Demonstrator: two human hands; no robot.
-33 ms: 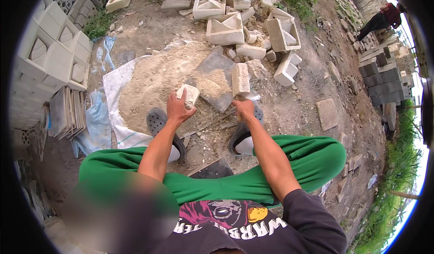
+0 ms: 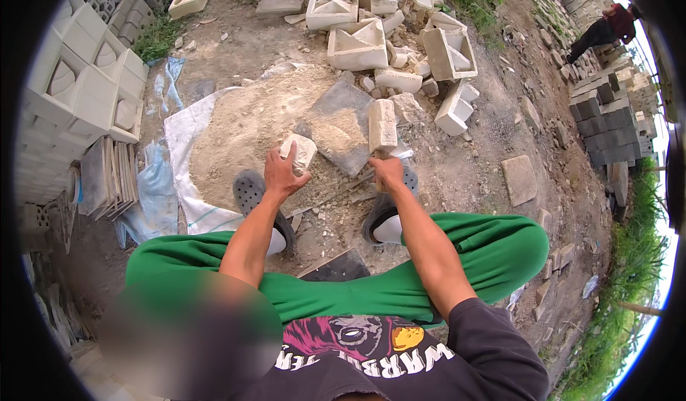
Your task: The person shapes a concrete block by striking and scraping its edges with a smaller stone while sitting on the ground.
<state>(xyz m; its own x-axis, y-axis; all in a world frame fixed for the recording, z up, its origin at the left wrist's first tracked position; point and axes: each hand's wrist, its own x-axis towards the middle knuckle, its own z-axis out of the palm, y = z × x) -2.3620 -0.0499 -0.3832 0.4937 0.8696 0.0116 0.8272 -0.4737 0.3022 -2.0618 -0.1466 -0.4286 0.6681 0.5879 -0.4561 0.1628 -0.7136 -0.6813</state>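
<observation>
My left hand (image 2: 284, 174) rests its spread fingers and thumb around a small pale chunk of block (image 2: 302, 152), which sits at the edge of the crushed material. In my right hand (image 2: 388, 173) is the short handle of a mallet (image 2: 382, 124) with a long, pale, dusty block-shaped head pointing away from me. The mallet head lies over the right side of a dark flat slab (image 2: 351, 159) and is apart from the chunk. Pale crumbs (image 2: 337, 131) cover part of the slab. Crushed pale grit (image 2: 239, 126) spreads to its left on a white sheet (image 2: 180, 140).
Broken hollow blocks (image 2: 357, 51) are heaped at the far middle. Patterned blocks (image 2: 86, 79) are stacked at left, beside leaning thin boards (image 2: 107, 179). Grey blocks (image 2: 604, 126) stand at right, near another person (image 2: 607, 29). My clogs (image 2: 249, 190) flank the work spot.
</observation>
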